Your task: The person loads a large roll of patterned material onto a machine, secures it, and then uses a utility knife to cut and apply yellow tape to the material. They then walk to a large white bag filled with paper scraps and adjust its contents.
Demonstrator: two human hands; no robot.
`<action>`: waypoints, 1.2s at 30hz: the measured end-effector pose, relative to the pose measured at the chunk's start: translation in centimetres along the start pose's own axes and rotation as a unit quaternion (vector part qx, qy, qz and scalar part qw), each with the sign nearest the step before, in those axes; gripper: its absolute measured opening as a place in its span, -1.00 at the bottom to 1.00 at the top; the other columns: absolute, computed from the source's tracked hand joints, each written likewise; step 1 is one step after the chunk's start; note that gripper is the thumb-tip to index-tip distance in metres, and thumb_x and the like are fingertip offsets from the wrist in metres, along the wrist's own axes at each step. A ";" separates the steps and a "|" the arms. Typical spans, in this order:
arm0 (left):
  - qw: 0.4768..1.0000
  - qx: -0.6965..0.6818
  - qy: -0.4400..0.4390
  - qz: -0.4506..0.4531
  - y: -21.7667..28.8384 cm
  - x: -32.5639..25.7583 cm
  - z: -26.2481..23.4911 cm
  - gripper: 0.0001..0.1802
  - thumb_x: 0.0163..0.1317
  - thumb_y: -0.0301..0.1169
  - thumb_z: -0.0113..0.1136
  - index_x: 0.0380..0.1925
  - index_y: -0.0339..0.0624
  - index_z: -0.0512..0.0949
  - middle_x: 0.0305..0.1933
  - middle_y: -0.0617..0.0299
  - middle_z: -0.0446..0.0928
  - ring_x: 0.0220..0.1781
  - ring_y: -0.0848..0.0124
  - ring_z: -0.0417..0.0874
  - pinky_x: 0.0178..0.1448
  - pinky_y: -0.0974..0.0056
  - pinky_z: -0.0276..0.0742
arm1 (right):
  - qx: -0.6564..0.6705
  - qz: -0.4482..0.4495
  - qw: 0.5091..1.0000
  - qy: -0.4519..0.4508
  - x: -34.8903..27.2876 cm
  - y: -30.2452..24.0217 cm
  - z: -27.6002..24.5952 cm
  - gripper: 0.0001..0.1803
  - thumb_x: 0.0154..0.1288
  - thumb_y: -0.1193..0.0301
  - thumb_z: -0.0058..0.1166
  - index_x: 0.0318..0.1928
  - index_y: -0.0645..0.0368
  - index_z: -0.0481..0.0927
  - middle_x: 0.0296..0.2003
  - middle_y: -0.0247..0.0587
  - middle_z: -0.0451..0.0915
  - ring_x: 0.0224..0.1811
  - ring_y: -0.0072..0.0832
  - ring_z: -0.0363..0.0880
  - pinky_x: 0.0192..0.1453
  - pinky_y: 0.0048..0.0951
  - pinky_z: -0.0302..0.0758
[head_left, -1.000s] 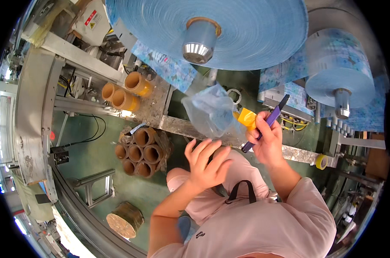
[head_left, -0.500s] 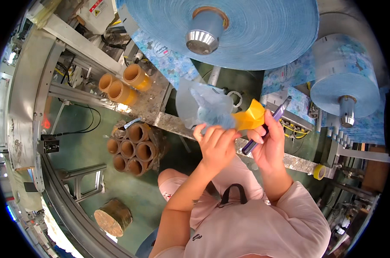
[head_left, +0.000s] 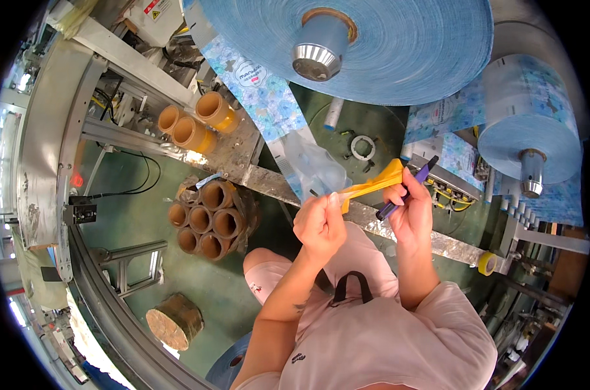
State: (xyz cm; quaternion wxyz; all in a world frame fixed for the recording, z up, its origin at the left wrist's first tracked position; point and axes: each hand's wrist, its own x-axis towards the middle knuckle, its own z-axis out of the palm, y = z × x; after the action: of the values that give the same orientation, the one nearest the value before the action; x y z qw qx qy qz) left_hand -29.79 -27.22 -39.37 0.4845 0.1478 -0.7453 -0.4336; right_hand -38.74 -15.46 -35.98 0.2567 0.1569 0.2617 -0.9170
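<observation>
Both of my hands are raised in front of my lap, with a crumpled strip of yellow tape [head_left: 377, 182] pulled taut between them. My left hand [head_left: 319, 226] is closed in a fist round the strip's left end. My right hand [head_left: 410, 214] pinches its other end and also holds a slim purple utility knife [head_left: 419, 179], slanting up to the right. Just beyond my left hand hangs the clear tail of a blue printed film [head_left: 252, 78]. That film runs beside the large blue film roll [head_left: 412, 52]; whether my left fist also holds its end is hidden.
A metal beam [head_left: 269, 181] crosses ahead of my knees. Several cardboard cores [head_left: 214, 221] stand bundled on the floor at left, and other cores [head_left: 194, 135] sit on the ledge. At right are a smaller film roll [head_left: 529, 136] and a yellow tape roll [head_left: 487, 263] on the beam.
My left hand has closed into a fist and drawn slightly down. The yellow tape has gone from a bunched wad to a stretched strip. The clear film tail has dropped and straightened.
</observation>
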 end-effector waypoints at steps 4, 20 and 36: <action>0.999 0.020 0.024 -0.028 -0.4 0.4 -0.5 -0.88 0.16 -0.56 0.06 -0.53 -0.40 0.47 -0.64 0.29 0.43 -0.62 0.63 0.35 -0.54 0.54 0.29 | -0.021 0.008 1.000 -0.005 0.4 0.5 0.3 -0.89 0.27 0.53 -0.14 -0.41 0.30 0.35 -0.55 -0.31 0.30 -0.58 -0.64 0.18 -0.56 -0.61 0.17; 0.984 0.031 0.097 -0.143 -1.4 0.1 -3.8 -0.83 0.24 -0.45 0.00 -0.41 -0.37 0.48 -0.51 0.39 0.42 -0.55 0.70 0.25 -0.48 0.58 0.19 | -0.140 -0.135 0.979 -0.063 -0.7 2.0 0.7 -0.96 0.25 0.53 -0.08 -0.35 0.22 0.37 -0.57 -0.37 0.29 -0.61 -0.64 0.18 -0.55 -0.58 0.17; 0.968 0.225 -0.047 0.096 1.7 0.5 -0.7 -0.44 -0.28 -0.47 0.26 -0.13 -0.23 0.40 -0.06 0.11 0.43 0.05 0.18 0.41 0.23 0.05 0.00 | -0.291 -0.156 0.927 -0.180 -5.0 3.3 2.6 -0.93 0.24 0.58 -0.12 -0.27 0.27 0.30 -0.48 -0.33 0.38 -0.55 -0.70 0.25 -0.49 -0.66 0.20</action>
State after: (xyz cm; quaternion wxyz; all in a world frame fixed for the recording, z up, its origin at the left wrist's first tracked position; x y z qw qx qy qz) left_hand -29.09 -26.88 -37.64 0.4424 0.1601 -0.8565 -0.2125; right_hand -33.21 -17.37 -33.08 0.1878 -0.1355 0.4876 -0.8418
